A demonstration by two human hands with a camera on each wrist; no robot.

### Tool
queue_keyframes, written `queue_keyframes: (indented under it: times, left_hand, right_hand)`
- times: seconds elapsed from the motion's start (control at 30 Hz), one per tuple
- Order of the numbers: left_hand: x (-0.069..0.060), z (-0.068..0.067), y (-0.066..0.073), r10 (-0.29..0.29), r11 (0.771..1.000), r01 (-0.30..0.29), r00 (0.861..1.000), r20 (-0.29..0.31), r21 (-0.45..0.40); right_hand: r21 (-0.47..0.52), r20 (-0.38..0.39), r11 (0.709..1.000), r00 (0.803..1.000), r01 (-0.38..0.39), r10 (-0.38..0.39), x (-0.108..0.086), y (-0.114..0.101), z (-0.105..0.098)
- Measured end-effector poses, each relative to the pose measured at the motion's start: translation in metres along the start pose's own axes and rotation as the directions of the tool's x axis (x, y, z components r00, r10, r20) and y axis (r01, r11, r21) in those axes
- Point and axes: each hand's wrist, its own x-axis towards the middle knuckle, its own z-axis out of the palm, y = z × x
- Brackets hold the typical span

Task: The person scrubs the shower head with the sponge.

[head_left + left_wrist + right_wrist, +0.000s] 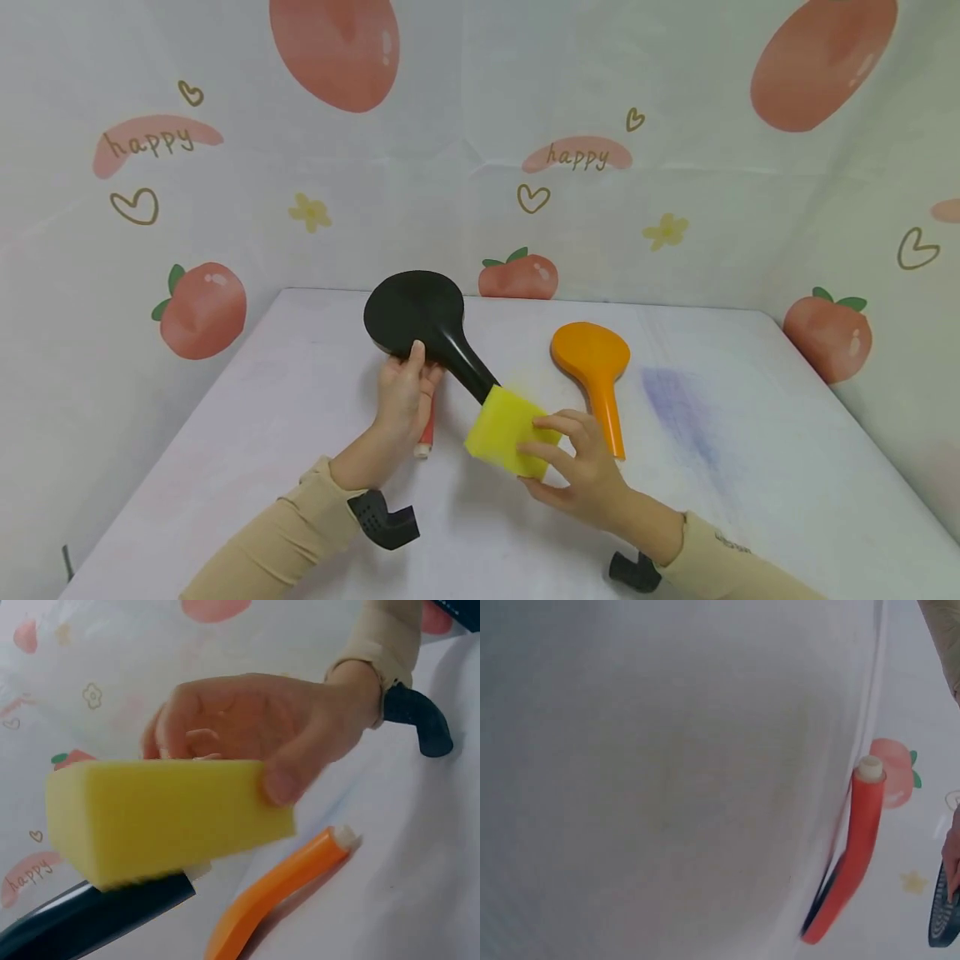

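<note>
A black round-headed, long-handled tool (415,310) is held above the table by my left hand (401,400), thumb on the head's near edge. In the right wrist view, part of its dark ridged head (943,907) shows beside the left hand (952,855). My right hand (581,471) pinches a yellow sponge block (506,429) at the end of the black handle. The left wrist view shows the right hand (255,720) with its thumb on the sponge (180,817), which overlaps the dark handle (97,919).
An orange tool (600,367) of similar shape lies on the table right of centre. A red handle (427,429) with a pale end lies below the left hand. A bluish smudge (682,421) marks the white table (780,400); a printed cloth (420,167) hangs behind.
</note>
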Motion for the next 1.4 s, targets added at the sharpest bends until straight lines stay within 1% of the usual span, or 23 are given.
queue_keyframes:
  times: [0.1,0.17,0.23,0.3,0.4,0.47,0.5,0.6,0.7,0.77,0.8,0.83,0.87,0.93,1.0,1.03,1.07,1.1,1.13,1.2,1.27,1.33,1.4]
  left_hand:
    - [0.0,-0.001,0.002,-0.011,1.0,0.011,1.0,-0.002,0.021]
    - [0.0,-0.001,0.003,-0.022,0.999,0.022,1.0,-0.001,0.027]
    - [-0.001,-0.001,0.004,-0.034,0.999,0.034,0.999,-0.005,0.013]
    - [-0.001,-0.001,0.005,-0.044,0.999,0.044,0.999,-0.007,-0.001]
    - [-0.002,0.0,0.007,-0.052,0.998,0.052,0.999,-0.009,-0.031]
    - [-0.002,0.0,0.008,-0.051,0.997,0.051,0.999,-0.005,-0.05]
    - [-0.002,0.0,0.008,-0.051,0.997,0.05,0.999,-0.006,-0.054]
    - [-0.002,0.0,0.008,-0.049,0.997,0.048,0.999,-0.007,-0.065]
    - [-0.002,0.0,0.008,-0.047,0.996,0.047,0.999,-0.002,-0.075]
    - [-0.002,0.0,0.007,-0.047,0.995,0.047,0.999,0.006,-0.085]
    - [-0.002,0.0,0.007,-0.046,0.995,0.046,0.999,0.011,-0.089]
    - [-0.002,0.0,0.007,-0.045,0.995,0.046,0.999,0.014,-0.092]
    - [-0.003,0.0,0.007,-0.043,0.995,0.044,0.999,0.02,-0.092]
    - [-0.003,0.0,0.007,-0.041,0.995,0.043,0.999,0.028,-0.094]
    - [-0.004,0.001,0.007,-0.037,0.995,0.04,0.999,0.037,-0.093]
    - [-0.005,0.002,0.007,-0.034,0.995,0.038,0.999,0.041,-0.09]
    - [-0.005,0.002,0.007,-0.033,0.996,0.036,0.999,0.043,-0.085]
    - [-0.005,0.002,0.007,-0.032,0.996,0.036,0.998,0.046,-0.081]
    - [-0.005,0.002,0.007,-0.03,0.997,0.034,0.998,0.05,-0.073]
    - [-0.005,0.002,0.006,-0.026,0.998,0.029,0.998,0.057,-0.059]
    - [-0.004,0.001,0.005,-0.026,0.998,0.029,0.998,0.061,-0.047]
    - [-0.004,0.001,0.005,-0.025,0.999,0.027,0.998,0.064,-0.034]
    - [-0.004,0.001,0.004,-0.02,0.999,0.022,0.998,0.068,-0.03]
  right_hand:
    - [-0.063,0.045,0.995,0.996,0.075,-0.072,0.0,-0.002,-0.001]
    - [-0.065,0.071,0.995,0.995,0.076,-0.071,0.0,-0.003,-0.003]
    - [-0.061,0.091,0.998,0.995,0.033,-0.028,0.001,-0.004,-0.005]
    - [-0.05,0.096,0.998,0.995,-0.037,0.042,0.002,-0.004,-0.006]
    - [-0.044,0.088,0.985,0.981,-0.167,0.17,0.003,-0.004,-0.007]
    - [-0.016,0.072,0.964,0.961,-0.267,0.268,0.004,-0.003,-0.007]
    - [0.012,0.068,0.946,0.945,-0.323,0.321,0.004,-0.003,-0.007]
    - [0.122,0.068,0.869,0.877,-0.48,0.475,0.005,-0.001,-0.006]
    - [0.251,0.096,0.764,0.8,-0.595,0.592,0.006,0.001,-0.006]
    - [0.36,0.15,0.669,0.748,-0.65,0.646,0.008,0.001,-0.007]
    - [0.414,0.189,0.609,0.718,-0.677,0.67,0.009,0.001,-0.007]
    - [0.462,0.233,0.538,0.682,-0.705,0.693,0.01,0.001,-0.008]
    - [0.503,0.283,0.457,0.64,-0.733,0.715,0.011,0.001,-0.009]
    - [0.561,0.383,0.28,0.544,-0.779,0.746,0.014,0.001,-0.012]
    - [0.584,0.472,0.126,0.462,-0.802,0.751,0.016,0.001,-0.015]
    - [0.593,0.511,0.059,0.432,-0.803,0.743,0.018,0.001,-0.016]
    - [0.602,0.549,-0.006,0.409,-0.798,0.729,0.018,0.002,-0.017]
    - [0.61,0.586,-0.067,0.392,-0.79,0.709,0.019,0.002,-0.018]
    - [0.616,0.618,-0.122,0.382,-0.778,0.687,0.02,0.003,-0.019]
    - [0.614,0.672,-0.214,0.361,-0.76,0.646,0.021,0.005,-0.021]
    - [0.597,0.711,-0.279,0.335,-0.752,0.619,0.022,0.007,-0.023]
    - [0.575,0.73,-0.31,0.304,-0.757,0.612,0.023,0.008,-0.025]
    - [0.549,0.735,-0.316,0.267,-0.774,0.624,0.024,0.01,-0.027]
